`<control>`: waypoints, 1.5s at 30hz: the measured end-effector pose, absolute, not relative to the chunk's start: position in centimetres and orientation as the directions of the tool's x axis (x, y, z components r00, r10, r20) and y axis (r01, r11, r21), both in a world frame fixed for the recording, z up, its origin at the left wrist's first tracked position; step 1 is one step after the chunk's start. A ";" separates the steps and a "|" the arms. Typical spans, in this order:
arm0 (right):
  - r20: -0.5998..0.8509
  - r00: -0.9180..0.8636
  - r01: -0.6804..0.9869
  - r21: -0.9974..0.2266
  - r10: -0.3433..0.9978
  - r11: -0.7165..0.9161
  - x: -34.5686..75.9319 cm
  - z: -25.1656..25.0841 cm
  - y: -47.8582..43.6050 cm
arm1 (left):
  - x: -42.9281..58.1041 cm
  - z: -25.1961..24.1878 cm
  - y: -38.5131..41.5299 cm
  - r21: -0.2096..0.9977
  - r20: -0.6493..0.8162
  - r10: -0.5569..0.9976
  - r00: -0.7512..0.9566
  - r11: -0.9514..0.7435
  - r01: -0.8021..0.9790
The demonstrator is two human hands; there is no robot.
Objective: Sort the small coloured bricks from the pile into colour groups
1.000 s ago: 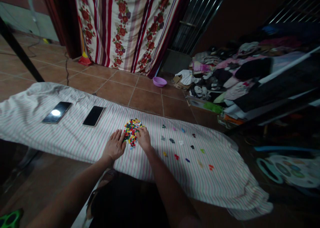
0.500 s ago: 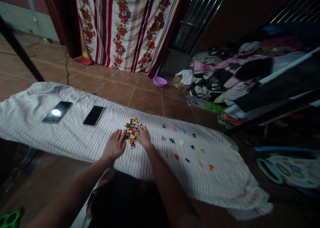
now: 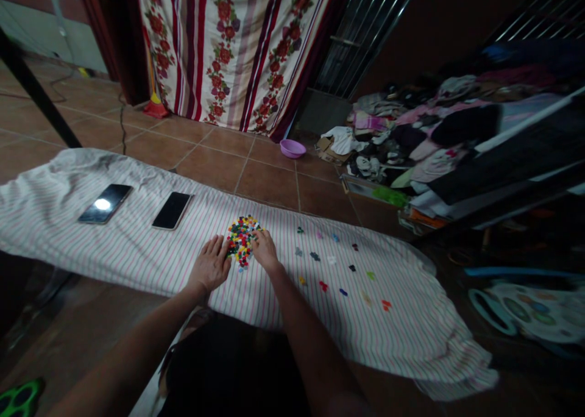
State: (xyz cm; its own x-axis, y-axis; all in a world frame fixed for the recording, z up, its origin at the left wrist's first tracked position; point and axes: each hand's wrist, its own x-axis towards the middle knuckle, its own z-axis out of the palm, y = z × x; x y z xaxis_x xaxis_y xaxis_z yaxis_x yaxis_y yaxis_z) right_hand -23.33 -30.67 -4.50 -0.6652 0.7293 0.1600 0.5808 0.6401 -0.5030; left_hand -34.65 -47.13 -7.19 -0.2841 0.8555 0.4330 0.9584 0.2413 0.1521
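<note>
A pile of small multicoloured pieces (image 3: 241,237) lies on a striped cloth (image 3: 269,289). My left hand (image 3: 211,263) rests flat at the pile's left side, its fingers stretched out and the tips by the nearest pieces. At the right edge of the pile is my right hand (image 3: 265,249), fingers bent and drawn together; whatever is between the fingertips is too small to make out. Farther right, little single-colour groups sit apart on the cloth, among them red pieces (image 3: 323,286), orange pieces (image 3: 386,305), dark grey pieces (image 3: 315,256) and yellow pieces (image 3: 302,280).
Two phones, one with a bright reflection (image 3: 105,203) and one dark (image 3: 172,211), lie on the cloth to the left. Beyond it, a purple basin (image 3: 292,149) stands on the tiled floor. A heap of clothes (image 3: 411,130) fills the right background, and a floral curtain (image 3: 237,51) hangs behind.
My right hand has shifted slightly to the right, from over the pieces to the pile's edge, with its fingers more drawn in. My left hand stays in place.
</note>
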 end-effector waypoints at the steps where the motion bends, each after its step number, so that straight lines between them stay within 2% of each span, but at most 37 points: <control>1: 0.159 -0.662 0.579 -0.512 0.733 0.634 -23.3 -4.6 -30.6 | -34.7 -7.2 -47.1 0.150 0.433 0.855 -0.284 0.242 0.959; 22: 0.242 -0.602 0.468 -0.665 0.761 0.582 -23.0 -5.4 -30.7 | -34.6 -7.1 -47.1 0.139 0.416 0.864 -0.285 0.249 0.958; 26: 0.180 -0.530 0.436 -0.781 0.829 0.448 -22.7 -5.7 -30.6 | -34.6 -7.1 -47.1 0.152 0.423 0.857 -0.294 0.253 0.955; 33: 0.051 -0.419 0.188 -0.972 0.907 0.141 -22.7 -6.9 -29.9 | -34.6 -7.2 -47.1 0.173 0.423 0.852 -0.309 0.258 0.950; 38: -0.053 -0.395 0.006 -0.998 0.917 -0.055 -22.7 -6.2 -29.8 | -34.7 -7.0 -47.1 0.129 0.405 0.866 -0.293 0.264 0.956; 45: -0.183 -0.368 -0.171 -0.950 0.912 -0.260 -21.5 -5.5 -29.1 | -34.8 -7.3 -47.1 0.129 0.422 0.861 -0.285 0.254 0.959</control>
State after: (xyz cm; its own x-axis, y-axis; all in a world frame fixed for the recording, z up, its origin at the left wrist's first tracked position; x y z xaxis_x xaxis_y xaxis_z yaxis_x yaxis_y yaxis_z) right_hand -21.50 -29.06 -5.55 -0.3684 0.9116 -0.1825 -0.1715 -0.2596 -0.9504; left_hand -34.77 -47.12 -7.34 -0.2848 0.8606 0.4223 0.9586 0.2538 0.1291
